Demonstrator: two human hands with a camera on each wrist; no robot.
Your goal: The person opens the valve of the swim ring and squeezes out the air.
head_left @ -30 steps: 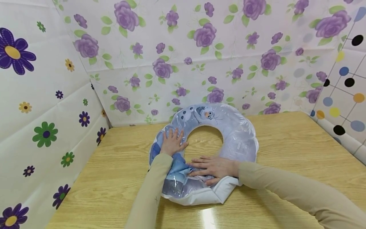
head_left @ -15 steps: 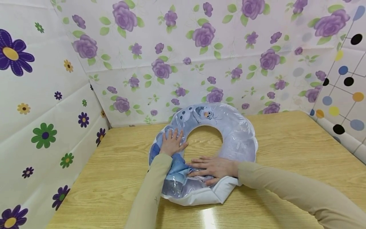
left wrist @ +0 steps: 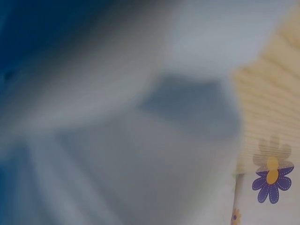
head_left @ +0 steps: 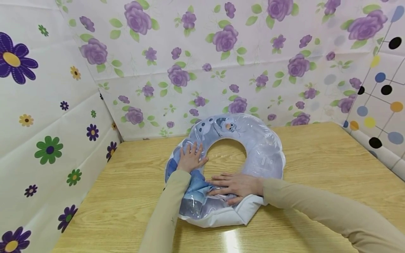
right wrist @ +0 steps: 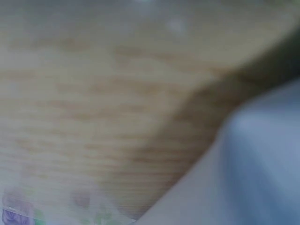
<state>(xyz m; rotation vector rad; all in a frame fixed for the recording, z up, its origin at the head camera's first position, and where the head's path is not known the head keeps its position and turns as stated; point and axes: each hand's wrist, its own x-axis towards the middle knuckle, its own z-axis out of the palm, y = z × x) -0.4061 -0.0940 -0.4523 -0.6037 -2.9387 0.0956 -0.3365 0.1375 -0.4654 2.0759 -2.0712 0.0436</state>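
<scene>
A pale blue and lilac swim ring (head_left: 265, 154) with a snowman print lies on the wooden table, its far part rounded and its near part flatter and creased. My left hand (head_left: 190, 159) presses on the ring's left side with fingers spread. Across the near part rests my right hand (head_left: 237, 186), palm down, fingers straight and pointing left. Just below it the ring's white underside (head_left: 224, 216) is folded up along the near edge. The left wrist view holds a blurred close-up of the ring (left wrist: 187, 159); in the right wrist view its blurred side (right wrist: 262, 164) fills the lower right corner.
The wooden table (head_left: 322, 158) extends on both sides of the ring. A white sheet with purple roses (head_left: 180, 75) hangs behind it, close to the ring's far edge. A flower-patterned sheet (head_left: 31, 116) stands at the left and a dotted one (head_left: 386, 116) at the right.
</scene>
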